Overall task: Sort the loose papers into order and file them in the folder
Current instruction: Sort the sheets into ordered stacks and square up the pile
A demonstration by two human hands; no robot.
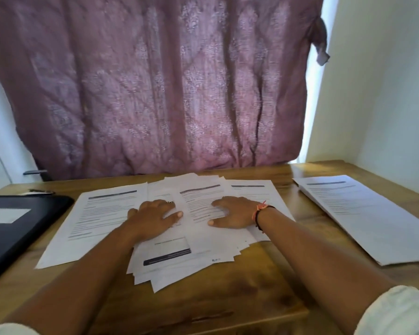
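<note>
A messy pile of loose printed papers (198,240) is spread over the middle of the wooden table (228,298), with some sheets turned upside down. My left hand (153,216) lies flat on the pile's left-centre, fingers straight. My right hand (235,213), with a bracelet at the wrist, presses flat on the sheets beside it. One separate sheet (92,221) lies to the left of the pile. A black folder (17,228) with a white label sits shut at the table's left edge. A neat stack of papers (363,216) lies at the right.
A purple patterned curtain (155,88) hangs right behind the table's far edge. A dark pen or clip (40,191) lies just beyond the folder. A white wall (385,93) closes off the right side.
</note>
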